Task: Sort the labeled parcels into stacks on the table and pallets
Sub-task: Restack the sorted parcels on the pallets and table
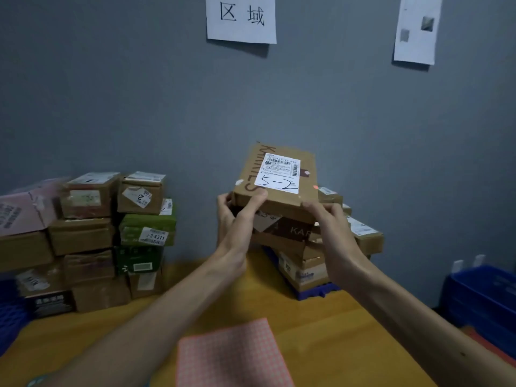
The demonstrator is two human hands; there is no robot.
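As I read the scene from the left, a pile of parcels (111, 233) stands on the yellow table (321, 331), well apart from my work. My left hand (234, 219) grips the near left corner of the flat box (279, 177) marked 5-2, and my right hand (329, 219) pinches its near right corner. The box is tilted, on or just above the right stack (301, 269) on the blue pallet (315, 293); I cannot tell which. This stack looks uneven, so a box released off centre may slide off. Both arms reach forward, the left thumb on top.
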